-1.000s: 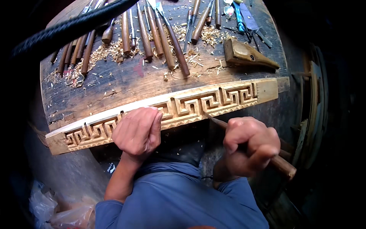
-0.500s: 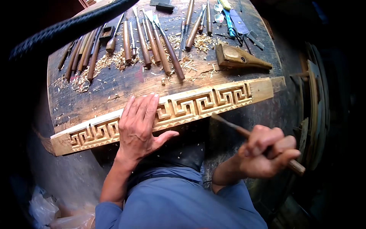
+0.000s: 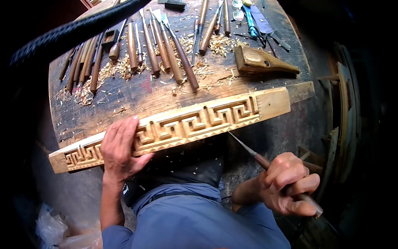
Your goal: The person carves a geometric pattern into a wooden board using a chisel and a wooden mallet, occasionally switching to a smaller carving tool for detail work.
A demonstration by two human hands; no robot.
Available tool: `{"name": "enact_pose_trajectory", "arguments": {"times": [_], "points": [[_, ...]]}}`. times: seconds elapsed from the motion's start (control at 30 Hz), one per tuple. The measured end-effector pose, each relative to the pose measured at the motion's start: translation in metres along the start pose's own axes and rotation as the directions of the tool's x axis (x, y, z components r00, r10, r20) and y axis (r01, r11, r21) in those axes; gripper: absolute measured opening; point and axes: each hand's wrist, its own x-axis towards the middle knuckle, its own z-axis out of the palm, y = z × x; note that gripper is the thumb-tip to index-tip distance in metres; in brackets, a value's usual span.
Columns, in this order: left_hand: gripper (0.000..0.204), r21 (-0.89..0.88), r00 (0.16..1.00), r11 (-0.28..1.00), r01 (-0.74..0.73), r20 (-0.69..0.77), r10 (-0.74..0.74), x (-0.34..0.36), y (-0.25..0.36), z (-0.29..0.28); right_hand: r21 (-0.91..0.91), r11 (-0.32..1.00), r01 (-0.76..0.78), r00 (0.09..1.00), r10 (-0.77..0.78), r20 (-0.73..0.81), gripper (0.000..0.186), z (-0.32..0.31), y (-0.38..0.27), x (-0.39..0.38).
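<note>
A long pale wooden board (image 3: 199,115), carved with a key-like meander and a row of small triangles, lies slanting across the near edge of the workbench. My left hand (image 3: 120,149) grips it left of the middle, fingers over its carved face and thumb by its near edge. In my right hand (image 3: 288,182), at the lower right, is a chisel (image 3: 261,159) with a brown wooden handle. Its thin metal blade points up and left, with the tip close to the board's lower edge; whether they touch I cannot tell.
Several wood-handled chisels (image 3: 182,58) lie among wood shavings (image 3: 112,74) at the back of the workbench (image 3: 161,97). A wooden mallet (image 3: 265,62) rests at the right, near spectacles (image 3: 238,15) and a blue-handled brush (image 3: 250,23). Planks (image 3: 348,108) stand farther right.
The board has shifted left, its near face turned up less toward me, with my left hand moving along. My right hand has lowered slightly, and the chisel blade points more steeply upward.
</note>
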Motion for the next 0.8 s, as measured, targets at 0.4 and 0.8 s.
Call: {"name": "enact_pose_trajectory", "arguments": {"times": [0.4,0.8], "points": [[0.089,0.053,0.999,0.998,0.026,0.041,-0.028,-0.023,-0.029,-0.023,0.021,1.000,-0.016,0.999,0.017,-0.038,0.064,0.006,0.012,-0.001],[0.046,-0.025,0.968,0.996,-0.088,-0.236,0.080,0.002,0.014,0.008,-0.024,0.999,-0.032,0.999,0.032,0.003,0.064,0.006,0.013,0.002]]}}
